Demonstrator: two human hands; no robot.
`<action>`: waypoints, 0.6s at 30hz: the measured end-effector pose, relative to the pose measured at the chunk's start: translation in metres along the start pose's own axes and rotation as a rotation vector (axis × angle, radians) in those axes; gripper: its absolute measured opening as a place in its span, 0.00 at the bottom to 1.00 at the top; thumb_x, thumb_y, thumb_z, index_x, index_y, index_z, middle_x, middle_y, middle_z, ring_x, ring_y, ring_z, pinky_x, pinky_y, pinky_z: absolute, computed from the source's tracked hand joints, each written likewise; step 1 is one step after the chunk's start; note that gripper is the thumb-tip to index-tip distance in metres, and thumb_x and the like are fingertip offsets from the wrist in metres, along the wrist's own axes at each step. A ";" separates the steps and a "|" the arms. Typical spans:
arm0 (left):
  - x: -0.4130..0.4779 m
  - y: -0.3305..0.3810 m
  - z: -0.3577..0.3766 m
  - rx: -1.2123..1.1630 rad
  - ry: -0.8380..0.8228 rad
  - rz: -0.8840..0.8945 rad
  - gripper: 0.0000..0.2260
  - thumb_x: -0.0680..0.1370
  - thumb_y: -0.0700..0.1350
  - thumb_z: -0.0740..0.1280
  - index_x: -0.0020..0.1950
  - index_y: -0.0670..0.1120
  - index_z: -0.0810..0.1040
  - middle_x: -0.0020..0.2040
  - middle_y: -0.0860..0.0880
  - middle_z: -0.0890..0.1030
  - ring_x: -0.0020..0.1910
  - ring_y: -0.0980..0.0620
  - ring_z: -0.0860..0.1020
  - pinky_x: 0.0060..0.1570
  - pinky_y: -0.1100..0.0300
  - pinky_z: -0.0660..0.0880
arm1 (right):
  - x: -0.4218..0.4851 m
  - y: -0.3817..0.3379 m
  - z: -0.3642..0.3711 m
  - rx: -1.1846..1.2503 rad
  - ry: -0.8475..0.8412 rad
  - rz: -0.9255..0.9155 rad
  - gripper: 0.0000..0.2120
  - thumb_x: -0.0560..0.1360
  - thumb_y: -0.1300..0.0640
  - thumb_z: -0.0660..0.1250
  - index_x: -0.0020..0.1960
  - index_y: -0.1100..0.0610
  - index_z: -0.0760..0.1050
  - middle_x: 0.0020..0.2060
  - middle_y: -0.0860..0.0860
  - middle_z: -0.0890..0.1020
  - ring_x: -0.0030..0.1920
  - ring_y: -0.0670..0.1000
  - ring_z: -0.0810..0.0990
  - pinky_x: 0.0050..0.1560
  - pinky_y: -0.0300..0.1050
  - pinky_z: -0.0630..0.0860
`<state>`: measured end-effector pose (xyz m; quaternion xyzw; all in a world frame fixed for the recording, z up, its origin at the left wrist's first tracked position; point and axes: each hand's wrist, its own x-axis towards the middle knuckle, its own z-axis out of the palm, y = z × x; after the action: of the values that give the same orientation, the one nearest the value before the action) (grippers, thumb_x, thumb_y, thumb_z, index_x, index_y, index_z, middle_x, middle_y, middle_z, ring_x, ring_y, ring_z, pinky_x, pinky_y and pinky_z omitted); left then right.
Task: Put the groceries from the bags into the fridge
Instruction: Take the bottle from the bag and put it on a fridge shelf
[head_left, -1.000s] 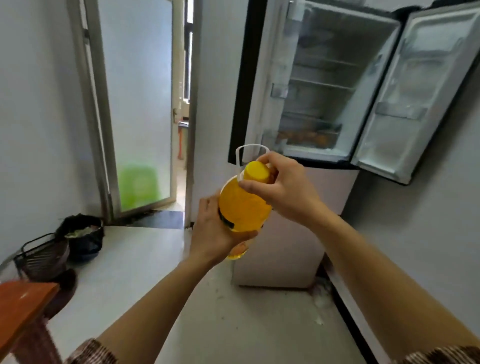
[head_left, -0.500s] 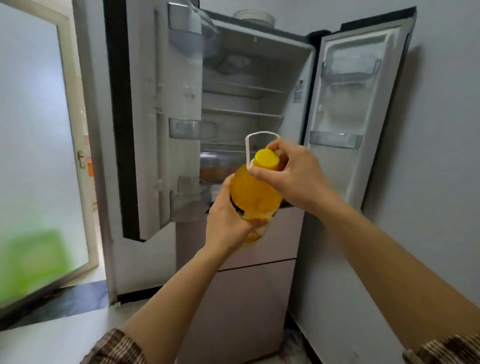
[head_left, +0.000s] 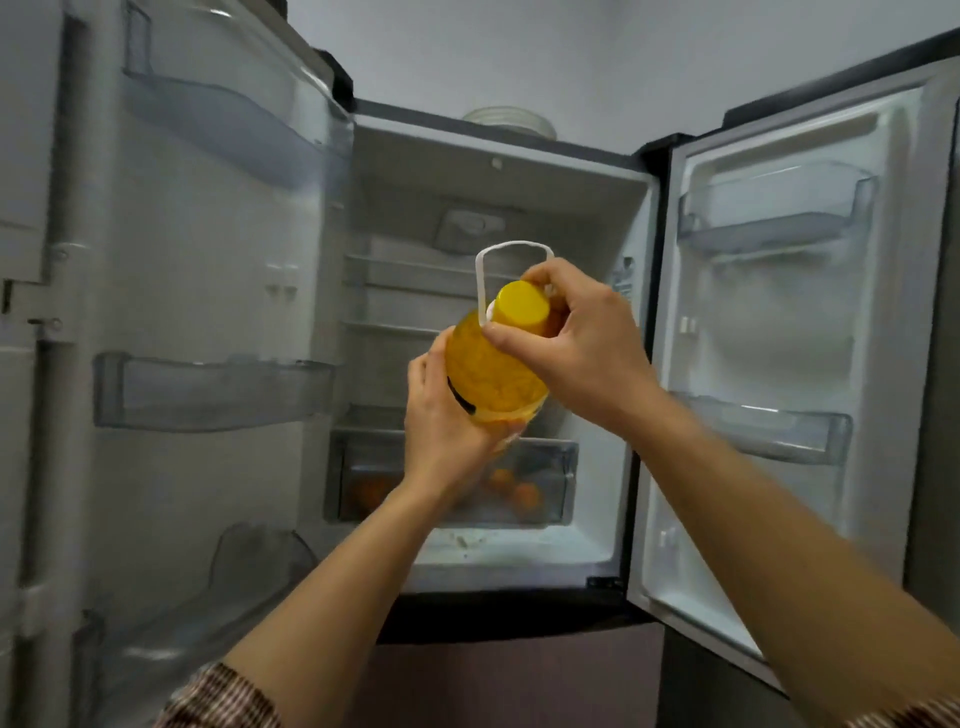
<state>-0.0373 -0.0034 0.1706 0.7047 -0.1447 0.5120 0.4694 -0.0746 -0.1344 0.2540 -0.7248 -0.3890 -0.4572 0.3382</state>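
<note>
Head view, closest stuff first: checked sleeves (head_left: 218, 696) at the bottom edge, with both bare forearms reaching up and forward. The left hand (head_left: 447, 431) is wrapped around the lower body of a yellow bottle (head_left: 488, 374), fingers curled underneath. The right hand (head_left: 582, 343) has thumb and fingers curled round the neck right by the yellow cap (head_left: 522, 306). A thin white carry handle (head_left: 511, 247) loops up above the cap.

The bottle's tilted, cap toward the camera, held in the air in front of the open fridge (head_left: 608, 493), not resting on anything. The left door (head_left: 208, 270) and right door (head_left: 779, 338) both hang open, each with clear bins.

Further in there are shelves (head_left: 415, 270), then a clear drawer (head_left: 556, 467) at the bottom with round orange fruit (head_left: 524, 496) inside, kinda blurry. Way back, a stack of white dishes (head_left: 511, 122) sits on top of the fridge.
</note>
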 end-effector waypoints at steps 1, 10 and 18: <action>0.018 -0.006 0.011 0.014 0.021 0.028 0.46 0.60 0.53 0.82 0.72 0.55 0.60 0.64 0.52 0.67 0.56 0.59 0.70 0.44 0.76 0.65 | 0.014 0.017 0.002 0.014 0.016 -0.023 0.19 0.69 0.43 0.74 0.53 0.50 0.74 0.42 0.44 0.77 0.44 0.47 0.78 0.44 0.48 0.79; 0.157 -0.056 0.061 0.185 0.164 0.271 0.45 0.63 0.51 0.81 0.74 0.49 0.61 0.67 0.47 0.67 0.56 0.60 0.68 0.46 0.83 0.65 | 0.106 0.117 0.030 0.133 0.155 -0.141 0.20 0.70 0.45 0.74 0.56 0.53 0.73 0.42 0.44 0.75 0.40 0.41 0.74 0.39 0.31 0.70; 0.206 -0.106 0.082 0.202 0.223 0.289 0.46 0.62 0.47 0.82 0.74 0.50 0.61 0.66 0.48 0.67 0.56 0.58 0.69 0.45 0.83 0.66 | 0.145 0.167 0.072 0.175 0.166 -0.173 0.18 0.70 0.46 0.74 0.53 0.54 0.73 0.37 0.41 0.73 0.37 0.42 0.73 0.37 0.31 0.68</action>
<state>0.1731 0.0421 0.2899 0.6591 -0.1393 0.6606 0.3313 0.1407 -0.1146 0.3404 -0.6158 -0.4592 -0.5073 0.3906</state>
